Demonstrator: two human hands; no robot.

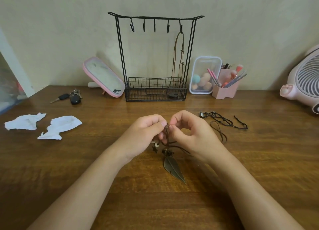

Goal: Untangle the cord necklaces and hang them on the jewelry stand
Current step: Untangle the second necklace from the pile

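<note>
Patience suits this step: in front of the jewelry stand (138,93), the left hand (146,131) and right hand (189,133) both pinch the tangled brown cords (167,128) at one knot, with the leaf pendant (173,169) lying below. Loosening loops gently should beat pulling ends tight. One brown necklace (181,50) hangs from the stand's rightmost hook, and a black necklace (224,120) lies before its right side.

Wooden table (103,178), keys (72,97), torn paper (60,126), mirror (103,77), jewelry stand (155,17), black cord necklace (224,120), fan (303,78)

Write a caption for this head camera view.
Left hand and right hand pinch tangled cord necklaces before the jewelry stand, where one necklace hangs.
</note>
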